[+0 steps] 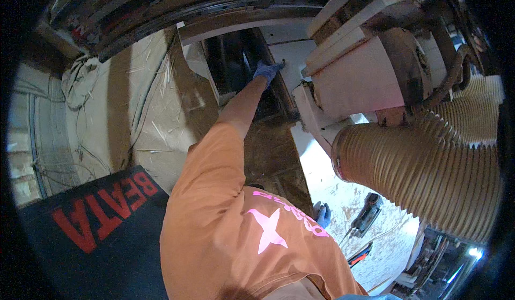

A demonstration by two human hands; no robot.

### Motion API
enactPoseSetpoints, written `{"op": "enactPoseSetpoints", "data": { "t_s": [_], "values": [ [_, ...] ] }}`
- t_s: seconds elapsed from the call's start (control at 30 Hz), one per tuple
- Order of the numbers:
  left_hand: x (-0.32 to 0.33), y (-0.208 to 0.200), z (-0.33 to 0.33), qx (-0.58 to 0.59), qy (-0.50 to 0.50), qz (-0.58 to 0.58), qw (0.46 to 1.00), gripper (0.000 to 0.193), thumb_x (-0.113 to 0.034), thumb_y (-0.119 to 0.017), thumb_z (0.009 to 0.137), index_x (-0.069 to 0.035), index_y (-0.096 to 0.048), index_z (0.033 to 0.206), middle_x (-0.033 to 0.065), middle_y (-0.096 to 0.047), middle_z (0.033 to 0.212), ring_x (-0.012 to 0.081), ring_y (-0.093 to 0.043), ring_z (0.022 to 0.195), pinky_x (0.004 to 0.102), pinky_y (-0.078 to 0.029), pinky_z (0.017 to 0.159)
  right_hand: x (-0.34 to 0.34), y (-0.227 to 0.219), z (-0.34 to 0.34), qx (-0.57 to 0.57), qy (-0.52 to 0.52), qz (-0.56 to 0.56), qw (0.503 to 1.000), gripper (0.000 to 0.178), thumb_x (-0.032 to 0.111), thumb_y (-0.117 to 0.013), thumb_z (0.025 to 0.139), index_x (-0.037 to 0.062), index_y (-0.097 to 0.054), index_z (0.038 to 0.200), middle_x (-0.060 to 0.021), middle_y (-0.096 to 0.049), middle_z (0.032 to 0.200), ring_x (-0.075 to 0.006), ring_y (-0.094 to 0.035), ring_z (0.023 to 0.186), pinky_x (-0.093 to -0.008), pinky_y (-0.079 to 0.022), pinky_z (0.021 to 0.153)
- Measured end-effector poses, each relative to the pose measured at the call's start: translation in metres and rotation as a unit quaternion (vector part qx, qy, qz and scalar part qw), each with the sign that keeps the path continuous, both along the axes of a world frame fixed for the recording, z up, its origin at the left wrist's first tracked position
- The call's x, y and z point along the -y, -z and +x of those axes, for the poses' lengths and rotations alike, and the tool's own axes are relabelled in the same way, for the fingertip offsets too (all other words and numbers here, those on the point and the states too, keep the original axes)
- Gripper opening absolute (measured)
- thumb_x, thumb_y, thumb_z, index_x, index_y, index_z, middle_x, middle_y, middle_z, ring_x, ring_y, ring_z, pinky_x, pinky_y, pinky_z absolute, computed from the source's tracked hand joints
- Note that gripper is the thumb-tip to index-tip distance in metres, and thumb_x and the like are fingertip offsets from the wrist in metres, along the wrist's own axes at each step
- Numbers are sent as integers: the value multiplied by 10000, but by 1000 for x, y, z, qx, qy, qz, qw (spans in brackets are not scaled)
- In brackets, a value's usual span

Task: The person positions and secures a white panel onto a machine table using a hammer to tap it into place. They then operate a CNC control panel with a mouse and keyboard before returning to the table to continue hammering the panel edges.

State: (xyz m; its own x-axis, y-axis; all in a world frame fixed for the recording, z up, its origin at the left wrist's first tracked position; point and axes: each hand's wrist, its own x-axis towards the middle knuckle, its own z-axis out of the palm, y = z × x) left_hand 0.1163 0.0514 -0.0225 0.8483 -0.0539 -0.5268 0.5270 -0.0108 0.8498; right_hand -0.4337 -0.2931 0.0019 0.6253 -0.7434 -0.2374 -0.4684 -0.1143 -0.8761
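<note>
My left arm stretches forward over the floor, and its blue-gloved left hand point(268, 72) is closed over the dark edge of a white panel point(287, 77). One finger points along the panel face, close to a small dark knob. Beside this hand lies a dark opening point(230, 58) in a cabinet-like housing. My right hand point(323, 214), also in a blue glove, shows only in part past my orange shirt. Its fingers lie stretched at the near edge of a white dusty work surface point(327, 184); the rest is hidden.
A black handheld device point(368, 214) with a cable and a red-and-black tool point(361, 254) lie on the white surface. A thick ribbed beige hose point(413, 163) and a white machine head point(359, 77) fill the right. Lower left is a dark mat point(107, 246) with red lettering; wood scraps litter the floor.
</note>
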Motion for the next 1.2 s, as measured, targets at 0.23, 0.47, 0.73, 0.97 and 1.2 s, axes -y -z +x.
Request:
{"op": "enactPoseSetpoints", "data": {
  "t_s": [0.23, 0.47, 0.73, 0.97, 1.2],
  "values": [
    [-33, 32, 7, -15, -19, 11, 1000, 1258, -527, -812, 665, -97, 8, 1517, 182, -202, 1540, 371, -332, 1353, 521, -395, 1024, -64, -28, 32, 77, 36, -57, 995, 330, 212, -591, 942, -54, -595, 1139, -129, -628, 1081, -193, -577, 985, -325, -460, 912],
    [-13, -46, -28, -99, -22, 6, 995, 1215, -498, -804, 693, -143, 13, 1519, 175, -271, 1497, 368, -419, 1258, 486, -518, 881, -73, 11, 1, -59, -12, -396, 916, 344, 237, -628, 867, 84, -616, 1175, -146, -569, 1196, -319, -529, 1100, -409, -442, 933],
    [-20, -12, -28, -86, -53, -15, 995, 1206, -455, -824, 690, -186, 5, 1524, 167, -304, 1484, 375, -433, 1237, 470, -529, 902, -93, -4, 0, -160, -107, -455, 870, 536, 260, -632, 841, 75, -503, 1327, -207, -440, 1385, -390, -405, 1276, -472, -326, 1065],
    [-6, -71, -58, -108, -65, 15, 992, 1174, -459, -815, 700, -206, -19, 1524, 161, -257, 1509, 381, -394, 1267, 474, -537, 883, -90, 1, -3, -158, -96, -464, 866, 541, 279, -625, 855, 82, -496, 1341, -217, -441, 1394, -398, -399, 1289, -471, -308, 1084],
    [-33, 14, -19, -78, -102, -135, 982, 1149, -467, -821, 687, -199, -74, 1517, 167, -287, 1489, 381, -394, 1266, 489, -526, 890, -91, -7, 13, -123, -97, -455, 877, 494, 257, -643, 844, 68, -539, 1288, -220, -463, 1364, -391, -418, 1268, -464, -324, 1074]
  ]
}}
